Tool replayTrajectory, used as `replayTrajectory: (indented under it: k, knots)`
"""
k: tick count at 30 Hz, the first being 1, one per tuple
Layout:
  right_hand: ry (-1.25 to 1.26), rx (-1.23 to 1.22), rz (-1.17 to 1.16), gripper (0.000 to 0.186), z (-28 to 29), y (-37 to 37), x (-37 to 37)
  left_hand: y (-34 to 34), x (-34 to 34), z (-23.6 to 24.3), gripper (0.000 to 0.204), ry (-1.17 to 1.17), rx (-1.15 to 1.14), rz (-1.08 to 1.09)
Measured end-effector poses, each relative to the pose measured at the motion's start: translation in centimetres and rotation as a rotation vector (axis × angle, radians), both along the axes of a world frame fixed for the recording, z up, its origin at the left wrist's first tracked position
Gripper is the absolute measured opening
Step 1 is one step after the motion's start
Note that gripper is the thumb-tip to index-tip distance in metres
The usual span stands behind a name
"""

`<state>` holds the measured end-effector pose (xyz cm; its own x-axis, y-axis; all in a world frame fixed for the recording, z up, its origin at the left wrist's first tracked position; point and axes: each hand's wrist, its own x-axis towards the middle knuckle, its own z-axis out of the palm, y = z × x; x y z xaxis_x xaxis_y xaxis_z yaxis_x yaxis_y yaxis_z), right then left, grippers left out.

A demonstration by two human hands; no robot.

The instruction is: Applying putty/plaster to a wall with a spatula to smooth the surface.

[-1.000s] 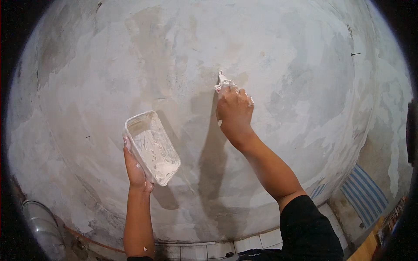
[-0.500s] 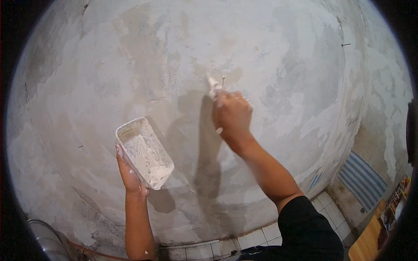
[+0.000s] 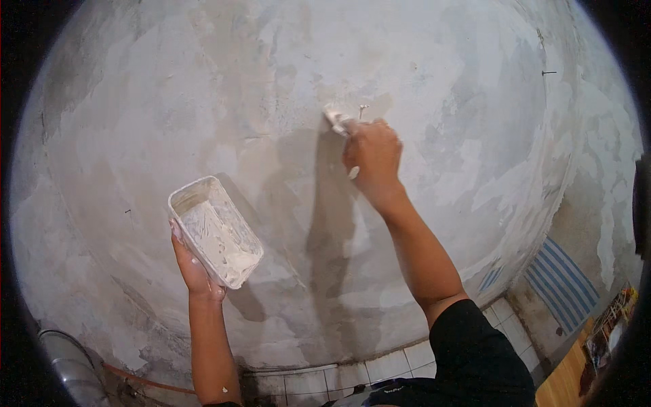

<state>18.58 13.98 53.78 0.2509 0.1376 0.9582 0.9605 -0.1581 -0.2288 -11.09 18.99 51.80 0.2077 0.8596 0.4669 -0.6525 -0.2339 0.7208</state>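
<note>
My left hand [image 3: 190, 266] grips a white rectangular tub [image 3: 239, 277] from its left side and underneath, with the open top tilted toward me. Cream-coloured filler paste [image 3: 220, 237] coats its floor and walls. My right hand [image 3: 376, 154] is closed round a putty knife [image 3: 336, 120], whose paste-smeared blade is against the grey, patchy wall [image 3: 271, 163]. Its handle is hidden in my fist. A blob of paste sticks to the right wrist, and smears show on the left hand. Close above the right knuckles, a paste-covered nail [image 3: 363, 110] sticks out of the wall.
Another nail [image 3: 549, 72] juts from the wall at upper right, and a small one [image 3: 127, 211] at left. White tiles [image 3: 305, 390] run along the bottom. A blue-striped panel [image 3: 563, 285] and a wooden surface [image 3: 566, 373] are at lower right; a metal cylinder [image 3: 78, 376] stands at lower left.
The putty knife's blade has tilted further left against the wall, and my right hand sits slightly further right and higher. The tub has shifted slightly left and up in view.
</note>
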Motion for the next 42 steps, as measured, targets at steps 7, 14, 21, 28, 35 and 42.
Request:
replayTrajectory:
  k: [7, 14, 21, 28, 35, 42]
  knots:
    - [-0.136, -0.216, 0.274, 0.024, -3.7, 3.6, -4.5, 0.7, 0.3, -0.6, 0.065, 0.015, 0.034, -0.053]
    - [-0.002, 0.101, 0.003, 0.023, -1.1, 0.9, 3.0, 0.4, 0.2, -0.7, 0.063, 0.010, 0.080, -0.040]
    - [-0.117, -0.095, 0.033, 0.023, -3.6, 4.3, -0.2, 0.1, 0.5, 0.0, 0.062, -0.027, 0.020, 0.036]
    - [-0.132, -0.033, 0.182, 0.027, -2.8, 3.9, -1.2, 0.1, 0.0, -0.1, 0.063, -0.013, 0.051, -0.050]
    - [0.036, 0.003, -0.032, 0.025, 0.5, 3.2, 2.8, 0.2, 0.5, -0.3, 0.065, 0.014, 0.036, -0.044]
    - [-0.150, -0.196, 0.148, 0.025, -2.5, 4.8, -2.9, 0.1, 0.7, 0.4, 0.065, 0.014, -0.012, -0.072]
